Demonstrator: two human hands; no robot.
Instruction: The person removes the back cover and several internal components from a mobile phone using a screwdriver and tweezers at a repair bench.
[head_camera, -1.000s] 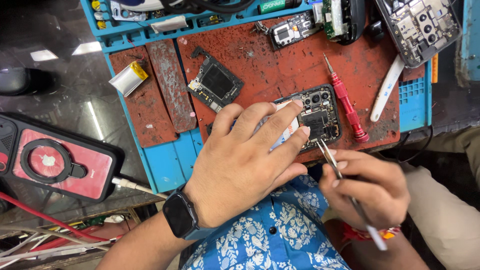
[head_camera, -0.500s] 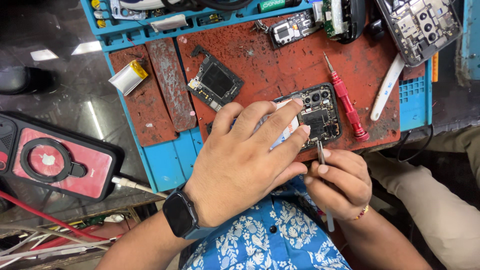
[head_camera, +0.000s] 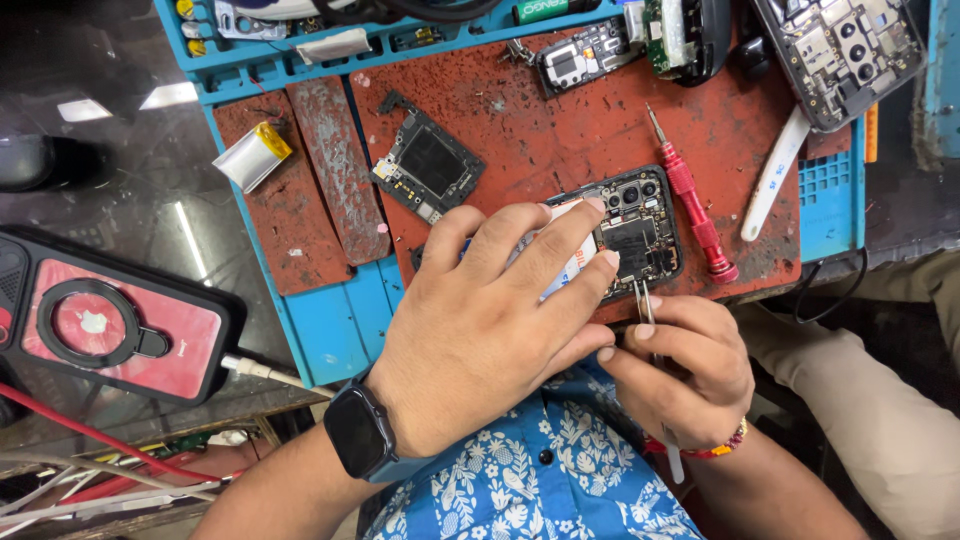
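The rust-red, speckled rubber work mat sits in a bright blue moulded tray; on the mat lie a black opened phone with dark circuit boards and, just right of it, a red-handled screwdriver with a silver tip and a white plastic pry stick. Left of the mat, a silver foil battery pouch with a yellow end rests on a second red pad, and well left of the tray lies a black phone case with a pinkish-red back and black ring. Below the mat, a blue shirt with a white floral pattern shows — beside a black smartwatch and a red-and-yellow beaded wrist thread.
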